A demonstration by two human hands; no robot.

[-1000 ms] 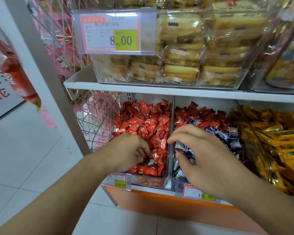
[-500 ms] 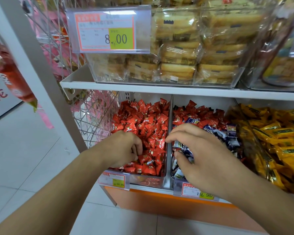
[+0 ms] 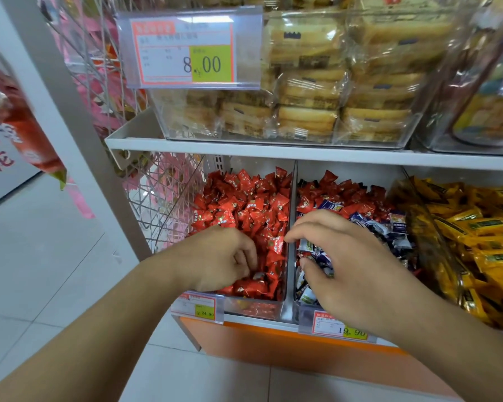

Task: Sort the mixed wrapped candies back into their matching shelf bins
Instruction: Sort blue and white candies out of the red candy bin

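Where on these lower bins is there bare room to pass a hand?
Free: the gap between the heaps and the white shelf above, widest behind the red candies. Crowded: the mixed bin, filled by the right hand, and the left hand at the red bin's front.

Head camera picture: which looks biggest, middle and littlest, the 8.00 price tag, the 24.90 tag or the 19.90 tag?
1. 8.00 price tag, clearly largest.
2. 19.90 tag.
3. 24.90 tag.
The lower two look close, and the hand hides part of the 19.90 one, so that order is unsure.

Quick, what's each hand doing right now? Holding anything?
Left hand: curled in the red candies; what it holds cannot be told.
Right hand: fingers curled over the blue candies; grip cannot be told.
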